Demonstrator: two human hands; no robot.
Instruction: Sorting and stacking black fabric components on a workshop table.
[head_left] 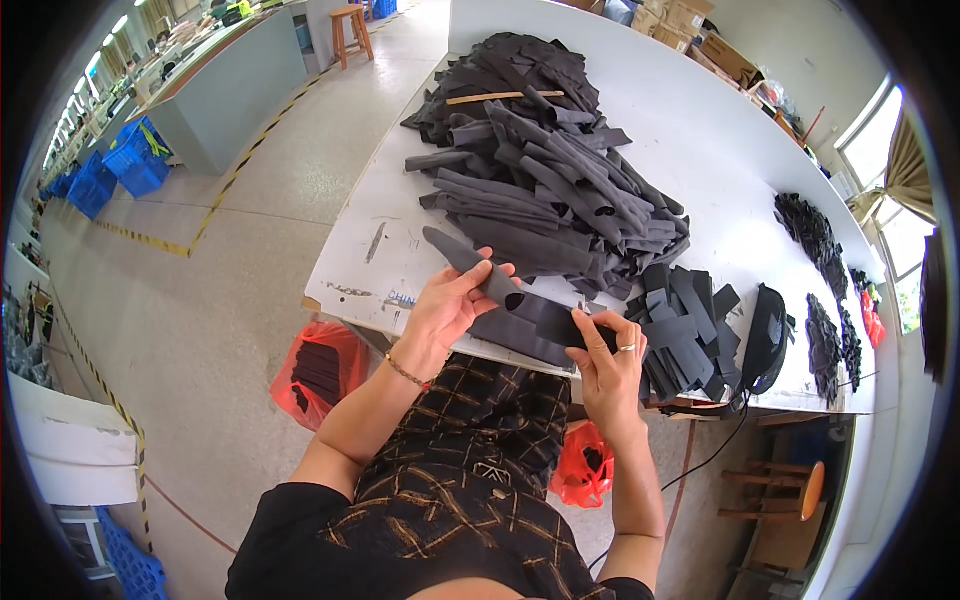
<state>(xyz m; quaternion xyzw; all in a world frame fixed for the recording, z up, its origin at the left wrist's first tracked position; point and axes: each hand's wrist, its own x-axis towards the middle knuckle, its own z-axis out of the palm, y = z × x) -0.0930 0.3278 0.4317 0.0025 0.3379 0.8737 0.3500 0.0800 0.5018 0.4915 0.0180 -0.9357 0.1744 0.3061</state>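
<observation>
My left hand [447, 308] is closed on a dark grey fabric tube [452, 249], pinching it between thumb and fingers. The tube's round opening faces right. Between thumb and fingers, my right hand [612, 368] grips a flat black rectangular piece [556, 321], whose left edge is close to that opening. Whether the two touch is hard to tell. Below both hands, more dark fabric [515, 338] lies along the table's near edge. A large heap of similar dark grey fabric pieces [560, 200] rises just beyond my hands. To the right is a pile of flat black rectangles [682, 340].
The white table [365, 275] has a raised back panel. A black bag [765, 340] with a cable sits at right, with black bundles [824, 345] beyond it. Red plastic bags [345, 372] stand on the floor. A wooden stool [775, 490] is at lower right; blue crates [138, 160] are far left.
</observation>
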